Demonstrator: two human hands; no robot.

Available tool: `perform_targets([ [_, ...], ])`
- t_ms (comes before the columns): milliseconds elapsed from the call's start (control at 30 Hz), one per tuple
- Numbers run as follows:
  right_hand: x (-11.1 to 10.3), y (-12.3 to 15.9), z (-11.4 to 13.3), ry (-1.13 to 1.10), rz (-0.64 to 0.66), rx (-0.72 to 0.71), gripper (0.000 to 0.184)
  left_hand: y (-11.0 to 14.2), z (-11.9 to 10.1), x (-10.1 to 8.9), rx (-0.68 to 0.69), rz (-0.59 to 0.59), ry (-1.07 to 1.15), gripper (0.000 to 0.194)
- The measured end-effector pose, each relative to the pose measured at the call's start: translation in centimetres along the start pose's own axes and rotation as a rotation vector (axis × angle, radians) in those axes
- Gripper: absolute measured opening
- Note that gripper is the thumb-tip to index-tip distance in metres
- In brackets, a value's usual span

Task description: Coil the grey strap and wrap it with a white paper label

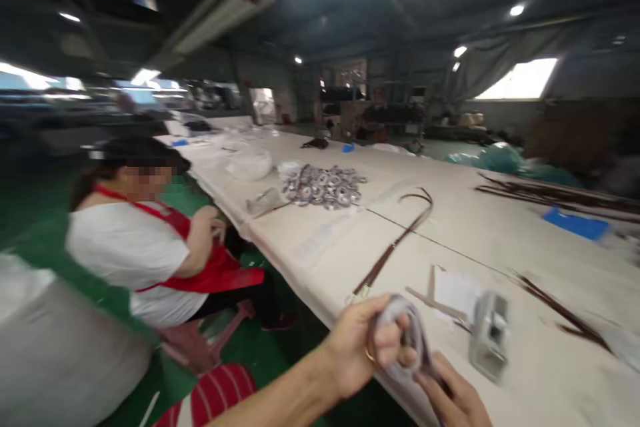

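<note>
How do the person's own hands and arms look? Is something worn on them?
Both are bare: no gloves and no sleeves in view. The left hand shows its whole forearm uncovered, and a thin gold-coloured ring sits on one finger. Of the right hand only part shows at the bottom edge; nothing worn is visible.

desk [320,247]: long, pale, centre frame
metal rings [323,185]: heaped, upper centre
brown strap [395,240]: lying mid-desk
seated person [145,240]: left, red apron
blue sheet [576,223]: right
</note>
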State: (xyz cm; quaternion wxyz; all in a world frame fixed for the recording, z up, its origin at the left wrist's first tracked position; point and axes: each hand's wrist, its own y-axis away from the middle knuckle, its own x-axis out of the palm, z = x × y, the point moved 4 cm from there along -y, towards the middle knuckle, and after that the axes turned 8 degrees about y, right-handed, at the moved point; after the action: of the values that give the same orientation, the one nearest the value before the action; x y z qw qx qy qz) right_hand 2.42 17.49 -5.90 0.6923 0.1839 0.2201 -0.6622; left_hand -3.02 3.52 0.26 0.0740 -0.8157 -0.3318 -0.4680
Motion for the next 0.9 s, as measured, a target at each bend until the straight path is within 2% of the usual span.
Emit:
perform_targets([
  [67, -0.4, 1.7, -0.4, -0.126, -0.015, 0.081, 0.041, -0.2, -1.1, 0.7, 0.001, -0.054, 0.151, 0.045],
  [167, -0.3, 2.4, 0.1, -0.468, 0.017, 0.139, 0.034, -0.6, -2.4, 1.6, 0.035, -0.095, 0.208, 0.043],
  [233, 0.0, 2.6, 0.2, -0.652, 0.027, 0.173, 0.032, -1.0, -2.4, 1.6, 0.075, -0.12, 0.186, 0.039],
  [333, 0.9, 2.9, -0.2, -0.722, 0.053, 0.23, 0.036, -1.8, -1.5, 0.9, 0.187, -0.165, 0.044, 0.029],
  [433, 1.9, 3.2, -0.8, -0.76, 0.082, 0.319, 0.041, -2.4, -0.3, 0.1, 0.367, -0.192, -0.211, 0.025],
  [533, 2.5, 3.3, -0.9, -0.84, 0.08, 0.367, 0.043, -2.5, 0.9, -0.5, 0.462, -0.139, -0.56, 0.022],
  [633, 2.5, 3.2, -0.6, -0.918, 0.095, 0.379, 0.044, -2.6, 2.1, -1.0, 0.505, -0.04, -1.118, 0.022],
  [733, 2.3, 3.2, -0.7, -0.895, 0.164, 0.411, 0.044, -2.9, 3.2, -1.8, 0.559, 0.089, -1.644, 0.022],
  [833, 2.0, 3.6, -1.2, -0.756, 0.242, 0.45, 0.038, -3.6, 3.8, -2.6, 0.547, 0.191, -1.814, 0.024],
  [900, 1.6, 4.0, -1.5, -0.55, 0.275, 0.491, 0.033, -3.9, 4.0, -3.0, 0.5, 0.247, -1.888, 0.024],
])
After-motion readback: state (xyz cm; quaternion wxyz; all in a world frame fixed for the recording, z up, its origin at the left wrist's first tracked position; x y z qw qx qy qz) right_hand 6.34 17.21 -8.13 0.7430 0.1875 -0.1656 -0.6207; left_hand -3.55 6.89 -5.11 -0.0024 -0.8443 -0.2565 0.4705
